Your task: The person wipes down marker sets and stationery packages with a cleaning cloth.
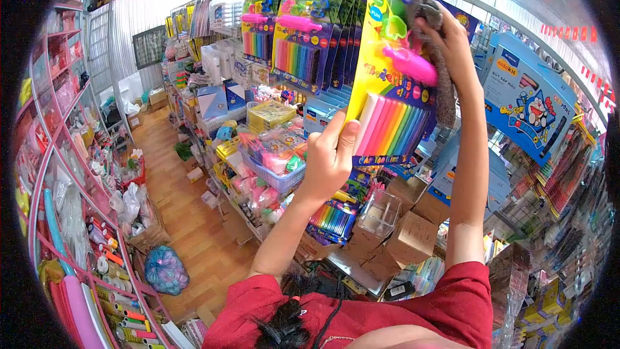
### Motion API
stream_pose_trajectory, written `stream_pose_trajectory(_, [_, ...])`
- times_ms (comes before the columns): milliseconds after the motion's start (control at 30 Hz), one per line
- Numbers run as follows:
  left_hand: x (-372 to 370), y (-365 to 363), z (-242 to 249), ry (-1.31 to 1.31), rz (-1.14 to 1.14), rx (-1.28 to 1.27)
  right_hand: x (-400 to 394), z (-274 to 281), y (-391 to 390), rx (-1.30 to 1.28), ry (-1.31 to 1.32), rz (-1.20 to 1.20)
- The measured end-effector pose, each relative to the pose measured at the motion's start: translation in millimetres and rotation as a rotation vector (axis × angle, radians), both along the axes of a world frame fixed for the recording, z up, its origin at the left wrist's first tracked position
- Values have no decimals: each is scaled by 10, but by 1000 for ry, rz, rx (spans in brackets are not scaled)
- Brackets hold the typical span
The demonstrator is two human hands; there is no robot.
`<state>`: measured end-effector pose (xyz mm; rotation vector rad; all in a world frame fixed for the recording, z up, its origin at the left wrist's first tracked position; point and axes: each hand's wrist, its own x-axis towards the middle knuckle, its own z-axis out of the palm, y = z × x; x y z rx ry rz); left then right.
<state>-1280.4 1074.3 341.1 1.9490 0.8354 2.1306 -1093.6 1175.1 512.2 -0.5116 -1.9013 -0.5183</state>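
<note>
My left hand (331, 158) pinches the lower left edge of a modelling clay pack (394, 126), thumb in front. The pack is tilted and shows a row of coloured clay sticks, a pink tool and green moulds on a yellow and purple card. My right hand (447, 42) is closed on a grey cloth (444, 100), which lies against the right side of the pack and hangs down. To the left, similar clay packs (300, 32) hang in rows from a rack.
A blue crayon box (529, 94) stands on the right. Below are a blue basket (278, 174) of small packets, a clear plastic container (380, 213) and a cardboard box (411, 236). Pink shelves (55, 129) line the left side, with a bagged bundle (166, 270) on the wooden floor (213, 245).
</note>
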Motion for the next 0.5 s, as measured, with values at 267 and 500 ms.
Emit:
stream_pose_trajectory(267, [-27, -20, 83, 85, 63, -4, 215, -166, 110, 55, 57, -151])
stream_pose_trajectory(500, [64, 135, -26, 84, 47, -26, -372, -40, -245, 356, -84, -20])
